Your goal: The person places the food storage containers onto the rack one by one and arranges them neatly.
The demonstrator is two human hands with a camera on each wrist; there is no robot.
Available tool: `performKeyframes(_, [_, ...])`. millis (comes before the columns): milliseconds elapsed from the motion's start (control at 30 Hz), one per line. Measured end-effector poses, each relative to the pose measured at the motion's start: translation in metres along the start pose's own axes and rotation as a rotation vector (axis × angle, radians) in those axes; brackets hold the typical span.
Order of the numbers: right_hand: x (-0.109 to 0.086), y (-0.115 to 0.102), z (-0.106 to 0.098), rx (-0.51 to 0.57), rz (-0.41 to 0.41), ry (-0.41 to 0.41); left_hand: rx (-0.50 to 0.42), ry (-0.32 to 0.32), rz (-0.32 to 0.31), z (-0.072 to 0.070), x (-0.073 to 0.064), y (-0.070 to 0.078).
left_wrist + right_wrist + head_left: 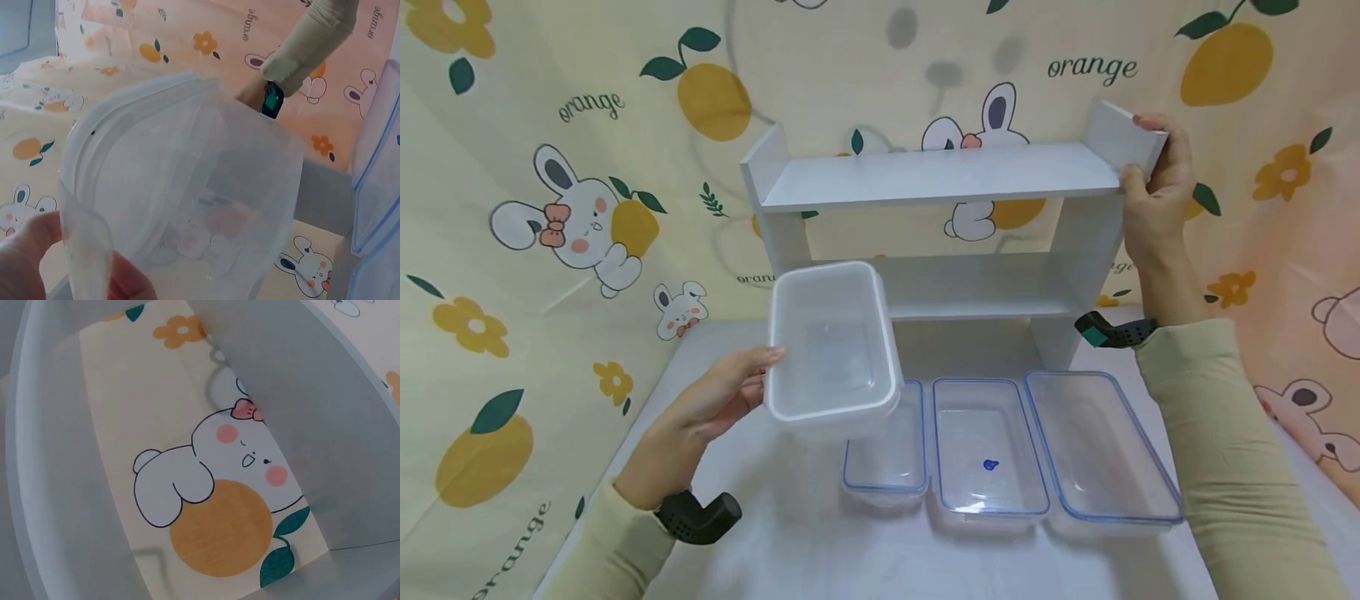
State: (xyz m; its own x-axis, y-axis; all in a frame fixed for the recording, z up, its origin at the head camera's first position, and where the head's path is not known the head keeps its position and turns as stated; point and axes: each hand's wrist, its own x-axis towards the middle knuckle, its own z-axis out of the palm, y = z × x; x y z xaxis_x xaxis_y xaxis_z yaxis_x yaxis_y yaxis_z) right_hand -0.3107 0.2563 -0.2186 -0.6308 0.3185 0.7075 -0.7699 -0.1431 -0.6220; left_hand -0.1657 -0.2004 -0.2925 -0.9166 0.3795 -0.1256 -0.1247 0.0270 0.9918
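Left hand pinches the white-lidded container above the tabletop, in from its left edge, lid facing the wearer, long axis toward the shelf. Right hand pinches the shelf's top right corner. Three see-through containers stand before it.

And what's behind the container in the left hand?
In the head view, the shelf unit and leftmost blue-rimmed box partly show; the unit's lower left and the box's far left corner are covered.

The left sleeve and creased right sleeve are pale khaki. A black left wrist device ends in a rounded block; the black right wrist device carries a green patch.
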Motion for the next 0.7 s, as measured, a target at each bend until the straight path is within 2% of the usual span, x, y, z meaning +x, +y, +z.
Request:
performKeyframes(333, [0.000, 0.003, -0.004, -0.019, -0.016, 0.001, -0.027, -0.038, 0.047, 0.012, 0.006, 0.019])
performKeyframes(567, [0.001, 0.006, -0.005, -0.046, -0.015, -0.023, -0.050, -0.028, 0.066, 0.021, 0.009, 0.033])
performKeyframes(700, [0.001, 0.007, -0.005, -0.055, -0.011, -0.017, -0.068, -0.047, 0.083, 0.026, 0.013, 0.040])
